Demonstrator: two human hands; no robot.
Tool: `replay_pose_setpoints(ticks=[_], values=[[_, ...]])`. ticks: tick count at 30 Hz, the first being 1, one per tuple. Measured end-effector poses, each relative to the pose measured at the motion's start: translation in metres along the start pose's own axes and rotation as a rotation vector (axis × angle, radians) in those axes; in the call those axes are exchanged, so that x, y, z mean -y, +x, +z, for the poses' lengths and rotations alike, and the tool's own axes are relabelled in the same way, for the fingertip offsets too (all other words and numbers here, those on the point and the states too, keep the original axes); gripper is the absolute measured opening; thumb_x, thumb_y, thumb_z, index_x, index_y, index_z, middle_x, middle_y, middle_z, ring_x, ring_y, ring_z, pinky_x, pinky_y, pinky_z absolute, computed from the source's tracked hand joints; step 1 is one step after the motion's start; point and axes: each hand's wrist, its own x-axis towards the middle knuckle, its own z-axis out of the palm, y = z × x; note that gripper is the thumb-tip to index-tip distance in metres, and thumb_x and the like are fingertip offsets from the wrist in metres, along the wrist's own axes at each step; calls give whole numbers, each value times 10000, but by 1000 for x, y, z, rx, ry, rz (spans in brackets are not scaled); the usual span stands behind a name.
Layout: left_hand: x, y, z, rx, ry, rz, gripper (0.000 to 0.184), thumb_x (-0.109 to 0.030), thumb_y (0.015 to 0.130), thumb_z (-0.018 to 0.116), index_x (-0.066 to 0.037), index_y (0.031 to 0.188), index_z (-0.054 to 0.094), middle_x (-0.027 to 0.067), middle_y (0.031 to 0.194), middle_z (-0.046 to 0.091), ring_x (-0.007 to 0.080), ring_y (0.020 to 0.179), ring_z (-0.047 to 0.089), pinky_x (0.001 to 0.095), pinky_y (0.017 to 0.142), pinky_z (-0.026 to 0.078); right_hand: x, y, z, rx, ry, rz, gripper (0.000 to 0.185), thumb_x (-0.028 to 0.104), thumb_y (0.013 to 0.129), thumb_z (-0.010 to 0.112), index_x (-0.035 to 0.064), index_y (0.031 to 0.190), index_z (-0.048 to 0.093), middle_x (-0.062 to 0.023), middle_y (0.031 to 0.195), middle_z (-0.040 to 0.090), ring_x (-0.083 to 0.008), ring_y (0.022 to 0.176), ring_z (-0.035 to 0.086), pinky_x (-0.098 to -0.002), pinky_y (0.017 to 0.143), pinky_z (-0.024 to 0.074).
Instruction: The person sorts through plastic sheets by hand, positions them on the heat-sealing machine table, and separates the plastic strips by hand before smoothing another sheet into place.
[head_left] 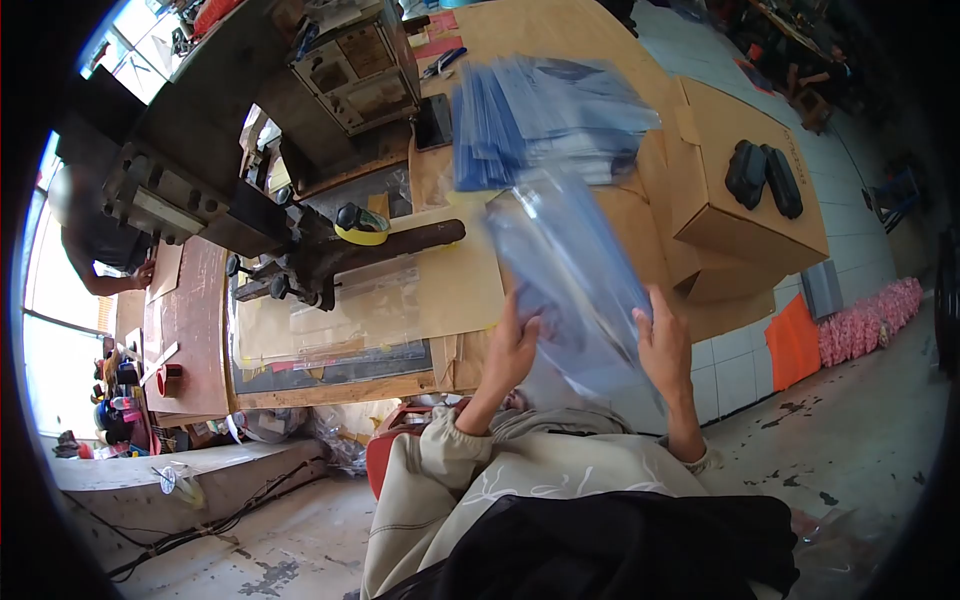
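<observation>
Between my two hands I hold a clear, bluish plastic sheet (pixel 575 270), tilted above the table's front edge and partly smeared by motion. My left hand (pixel 512 345) grips its left edge, fingers curled against the plastic. On the opposite edge, my right hand (pixel 663 338) is closed with the thumb on the near face. Whether this is one sheet or several together I cannot tell. Just beyond it lies a loose pile of similar clear plastic sheets (pixel 560 115), spread unevenly over the brown table covering.
A heavy dark machine (pixel 350 245) with a roll of yellow tape (pixel 362 225) stands left. Right is a cardboard box (pixel 740 200) bearing two black objects (pixel 765 178). Orange sheet (pixel 793 340) and pink bundles (pixel 870 320) lie beyond. Another person (pixel 100 220) works far left.
</observation>
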Motion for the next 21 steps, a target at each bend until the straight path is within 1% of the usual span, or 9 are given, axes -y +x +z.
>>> replay_pose_setpoints(ticks=[1,2,5,7,11,13,17,18,21], values=[[-12,5,2,91,-167,-139,487,-15,904,507,22,1354,324,172,1059,630,180,885,622,260,817,450,4,2,-1,-21,-30,-26,269,23,859,535,18,1125,497,-245,801,600,-435,712,586,-449,590,433],[-8,11,3,154,-151,-91,482,19,912,480,1,1365,318,164,1083,626,148,882,618,241,795,459,5,5,-1,-62,-39,-51,278,27,861,537,20,1136,496,-241,790,596,-420,680,589,-439,583,437],[-14,31,-5,-41,152,201,422,-2,901,479,-22,1307,362,169,941,669,212,729,656,308,649,493,6,19,-3,-225,12,-141,300,40,872,545,20,1166,492,-208,760,600,-346,605,598,-401,572,447],[-43,44,-25,-114,130,295,426,-10,903,492,-18,1309,362,168,964,666,209,761,657,301,676,494,14,33,-1,-378,163,-215,309,49,882,551,11,1182,488,-159,746,625,-257,581,602,-361,577,450],[-53,48,-41,-344,-169,503,485,-6,882,537,0,1324,338,183,1056,630,223,873,638,296,776,477,5,53,31,-569,573,-313,348,59,880,579,-37,1197,474,-98,957,623,-155,800,579,-280,684,463],[-45,33,-49,-396,74,525,502,12,892,510,-4,1343,289,214,1179,559,248,1015,597,315,888,428,5,52,49,-678,661,-393,368,51,869,595,-57,1198,469,-99,1089,587,-161,932,567,-264,748,464],[-23,11,-47,-491,106,533,507,5,889,523,-11,1337,286,230,1228,531,289,1103,559,354,995,352,-11,35,66,-610,665,-464,400,36,846,619,-53,1207,470,-142,1154,549,-178,998,555,-258,793,459],[-20,16,-40,-692,-15,578,435,-13,854,601,15,1236,393,153,1083,572,234,1040,563,310,911,405,-2,34,63,-640,626,-466,390,41,840,631,-47,1192,487,-134,1146,555,-175,995,558,-258,787,460],[-9,23,-51,-543,-172,349,371,-36,859,622,20,1175,437,136,1054,572,220,1012,564,314,917,399,-2,36,57,-526,679,-290,351,68,812,678,-27,1122,543,-116,1134,565,-165,1001,551,-270,800,453]])
